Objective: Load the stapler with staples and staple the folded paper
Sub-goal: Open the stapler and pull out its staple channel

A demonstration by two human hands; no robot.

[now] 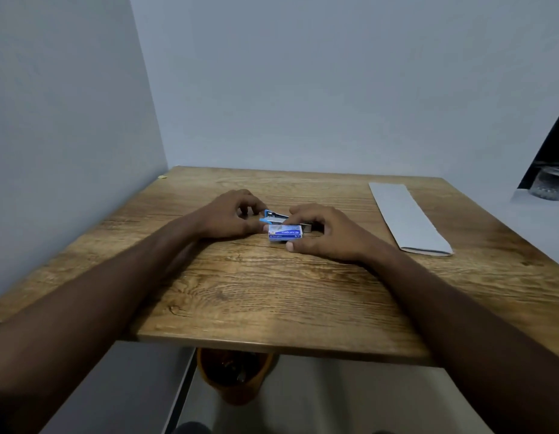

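A small blue and metal stapler (273,216) lies in the middle of the wooden table (272,302). Right in front of it sits a blue and white staple box (285,234). My left hand (231,216) curls at the stapler's left end, its thumb tip touching the box's left end. My right hand (326,234) wraps the box's right side, index finger over its top, thumb under its near edge. The stapler's right end is hidden behind the box and my fingers. The folded white paper (408,217) lies flat at the right of the table.
White walls close off the table at the left and back. A glass jar (550,183) stands on a white ledge beyond the right edge. An orange bin (232,377) sits on the floor under the near edge.
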